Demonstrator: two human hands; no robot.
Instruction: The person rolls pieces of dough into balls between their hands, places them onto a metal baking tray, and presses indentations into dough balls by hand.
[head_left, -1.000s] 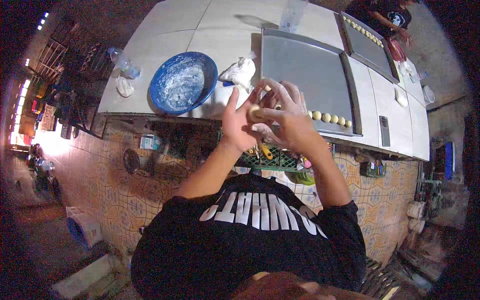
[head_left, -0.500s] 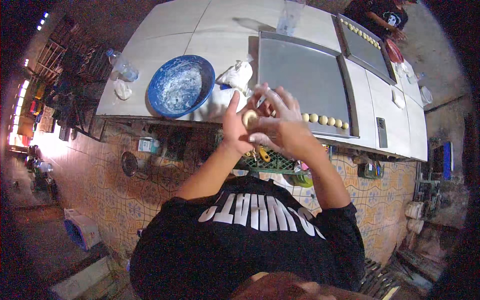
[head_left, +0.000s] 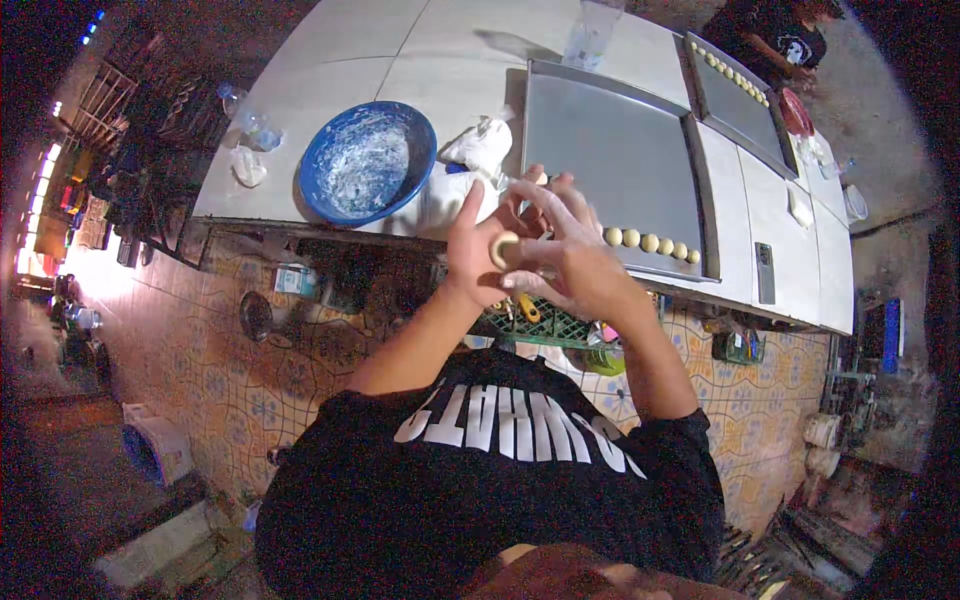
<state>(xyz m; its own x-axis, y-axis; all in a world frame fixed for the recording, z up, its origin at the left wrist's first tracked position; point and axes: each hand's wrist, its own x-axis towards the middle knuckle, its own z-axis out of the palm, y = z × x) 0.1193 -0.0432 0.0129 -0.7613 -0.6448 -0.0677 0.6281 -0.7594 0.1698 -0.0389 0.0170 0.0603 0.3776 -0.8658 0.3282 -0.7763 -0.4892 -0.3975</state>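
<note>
A small round piece of pale dough (head_left: 502,251) with a hollow in its middle sits against the palm side of my left hand (head_left: 473,252), whose thumb points up. My right hand (head_left: 570,250), dusted with white, meets it from the right. One right fingertip presses at the hollow, and the right thumb is just below. The other fingers of both hands overlap above the dough and partly hide one another. Right beside my right hand, a row of round dough balls (head_left: 648,243) lies along the near edge of a metal tray (head_left: 610,150).
A blue basin (head_left: 318,190) with white powder inside stands left of a white plastic bag (head_left: 480,147). Clear bottles (head_left: 592,35) stand on the tiled table. A second tray (head_left: 735,100) with dough balls is at the far right, near another person (head_left: 775,45). Below is a green crate (head_left: 545,325).
Both hands stay together on the dough, and its hollow looks wider and deeper. The right fingers have shifted slightly. The whole view has moved a little.
</note>
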